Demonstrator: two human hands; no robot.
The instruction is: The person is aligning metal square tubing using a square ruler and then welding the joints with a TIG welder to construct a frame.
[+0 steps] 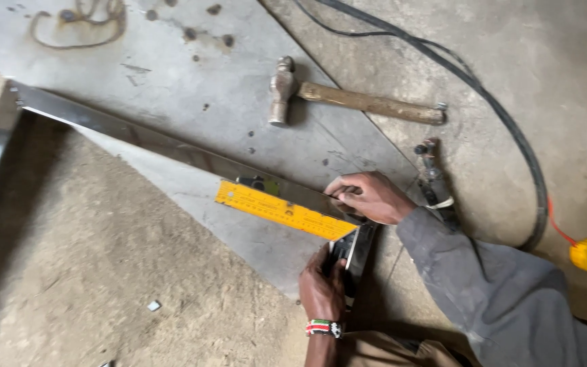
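Person's own body only, placed against the yellow try-square ruler blade (pixel 283 209). Right hand (pixel 369 197), just right of the blade's end: bare, no glove, no ring visible. Right arm in a long grey work-jacket sleeve (pixel 504 292), cloth creased and folded, plain cuff ending at the wrist, running to the lower right of the blade. Left hand (pixel 322 291), below the blade's right end: bare. Left wrist wears a beaded bracelet (pixel 324 328) in bands of green, white, red and black. Left forearm bare. Tan-brown cloth of a garment (pixel 388 350) at the bottom edge, below the bracelet.
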